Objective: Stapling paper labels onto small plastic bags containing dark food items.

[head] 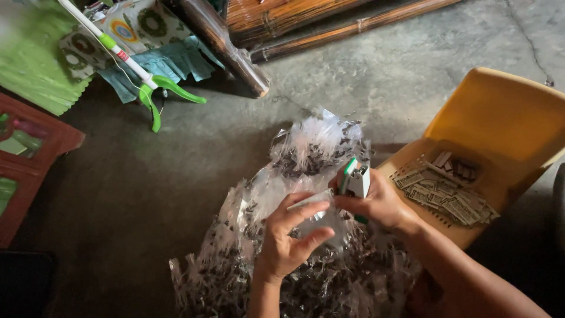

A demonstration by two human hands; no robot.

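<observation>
Both forearms come up from the bottom edge and meet over a heap of small clear plastic packets [306, 277] filled with dark bits, which is piled on the concrete floor [176, 171]. At the middle of the view the left hand [288, 241] pinches the top of one clear packet [315, 200] between thumb and curled fingers, holding its edge up toward the other hand. Just beside it, the right hand [376, 203] is closed around a green-and-white stapler [355, 179] — its nose points at the packet's folded top, touching or nearly so; I cannot tell which.

Right of the hands stands a yellow plastic chair [506, 112], its seat carrying a loose spread of small printed paper labels [444, 191].

Farther off, at the upper left, a mop with a white pole and green head [150, 85] lies on the floor near green and patterned cloth [141, 26]. Rolled bamboo mats [282, 17] lie along the top, and a red wooden panel [29, 153] sits at the left edge.
</observation>
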